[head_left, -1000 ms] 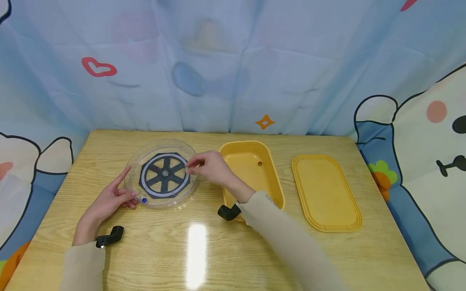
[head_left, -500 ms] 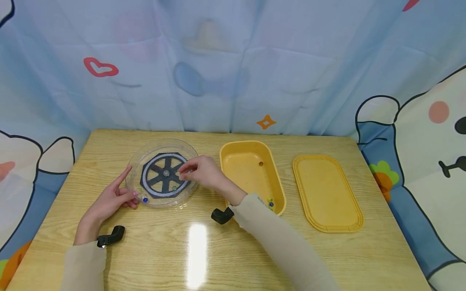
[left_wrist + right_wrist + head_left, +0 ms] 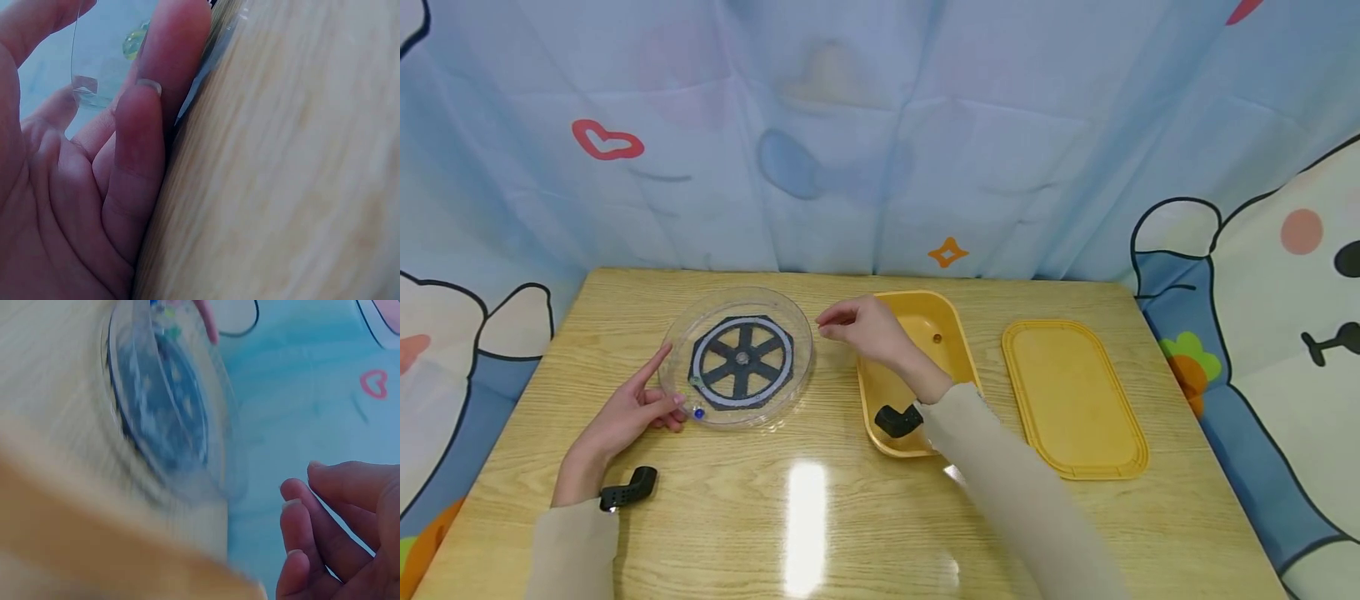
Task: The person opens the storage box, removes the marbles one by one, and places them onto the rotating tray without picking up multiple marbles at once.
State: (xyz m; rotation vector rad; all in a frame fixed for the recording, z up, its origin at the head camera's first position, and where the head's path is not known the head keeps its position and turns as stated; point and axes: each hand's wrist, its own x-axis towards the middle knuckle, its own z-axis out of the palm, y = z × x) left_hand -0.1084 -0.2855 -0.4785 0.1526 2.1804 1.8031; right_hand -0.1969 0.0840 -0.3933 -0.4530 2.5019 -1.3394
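On the left of the table stands a round clear dish with a black-and-white wheel-like pattern showing through it. My left hand rests against its left wall, thumb and fingers spread and mostly straight. A blue marble lies in the dish near those fingertips. A greenish marble is close by; a yellow-green marble shows through the wall in the left wrist view. My right hand hovers over the left edge of the yellow bin. Its fingers are loosely bent with nothing seen between them.
Inside the bin a brown marble lies toward the back; my right forearm covers its front right part. A flat yellow lid lies to the right. A printed curtain hangs behind the wooden table.
My right hand has moved from the dish rightward to the bin. A greenish marble, seen in the dish's front middle half a second ago, is now toward its left. My left hand keeps its place.
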